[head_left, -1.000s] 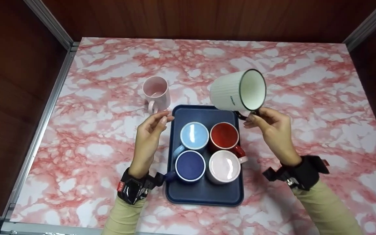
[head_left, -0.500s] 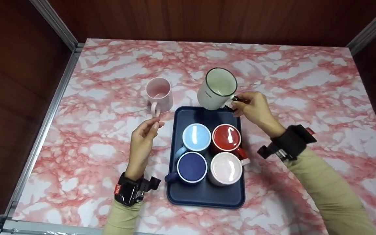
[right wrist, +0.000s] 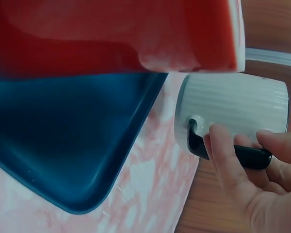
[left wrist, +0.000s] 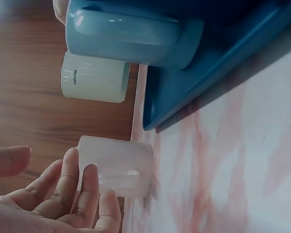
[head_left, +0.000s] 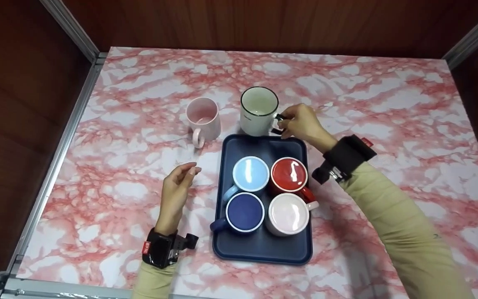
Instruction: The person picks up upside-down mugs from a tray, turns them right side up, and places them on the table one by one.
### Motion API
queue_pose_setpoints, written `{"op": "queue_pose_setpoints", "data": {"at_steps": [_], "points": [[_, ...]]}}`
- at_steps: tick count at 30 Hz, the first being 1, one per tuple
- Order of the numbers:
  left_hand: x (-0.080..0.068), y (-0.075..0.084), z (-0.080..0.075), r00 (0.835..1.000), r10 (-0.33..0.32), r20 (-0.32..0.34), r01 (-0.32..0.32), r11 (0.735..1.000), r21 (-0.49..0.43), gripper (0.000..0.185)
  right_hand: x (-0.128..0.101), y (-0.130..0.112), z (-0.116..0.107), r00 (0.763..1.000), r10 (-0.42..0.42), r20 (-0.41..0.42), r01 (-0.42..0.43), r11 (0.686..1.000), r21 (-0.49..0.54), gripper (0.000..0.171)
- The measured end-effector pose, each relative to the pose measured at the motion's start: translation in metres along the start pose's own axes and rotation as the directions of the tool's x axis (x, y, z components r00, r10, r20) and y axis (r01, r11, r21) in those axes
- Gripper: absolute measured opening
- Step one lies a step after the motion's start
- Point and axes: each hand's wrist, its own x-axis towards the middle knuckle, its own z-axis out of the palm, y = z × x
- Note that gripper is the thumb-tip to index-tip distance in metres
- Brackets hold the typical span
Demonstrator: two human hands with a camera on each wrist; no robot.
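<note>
A white ribbed mug (head_left: 258, 111) with a dark rim stands upright on the marble table just beyond the blue tray (head_left: 264, 249). My right hand (head_left: 299, 121) pinches its black handle (right wrist: 233, 151), fingers and thumb curled round it. My left hand (head_left: 179, 182) hovers left of the tray with relaxed fingers, holding nothing; the pink mug (left wrist: 117, 165) stands just past its fingertips in the left wrist view. The tray holds a light blue mug (head_left: 247, 173), a red mug (head_left: 289, 175), a dark blue mug (head_left: 243, 211) and a pale pink mug (head_left: 287, 214).
A pink mug (head_left: 203, 117) stands on the table left of the white one. Dark wooden walls with metal corner rails (head_left: 69, 29) enclose the table on three sides. The tray's far strip (head_left: 264, 145) is bare.
My right hand carried the white mug from a tilted, raised pose down and left, setting it upright beyond the tray. My left hand drew back toward me, away from the pink mug.
</note>
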Motion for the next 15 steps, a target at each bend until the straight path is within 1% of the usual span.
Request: {"op": "queue_pose_setpoints", "data": {"at_steps": [6,12,15], "points": [[-0.001,-0.004,0.000,1.000,0.006,-0.002,-0.006,1.000,0.014,0.027,0.010,-0.003,0.006,0.999,0.030,0.037,-0.030,1.000,-0.005,0.011],[-0.002,-0.006,0.000,1.000,-0.024,0.003,0.024,0.999,0.038,0.030,0.017,-0.005,0.007,0.996,0.073,0.053,-0.074,0.997,0.031,0.013],[-0.002,-0.006,0.001,1.000,-0.025,0.000,0.025,0.999,0.044,0.029,0.019,-0.005,0.007,0.995,0.076,0.072,-0.078,0.996,0.032,0.013]]}}
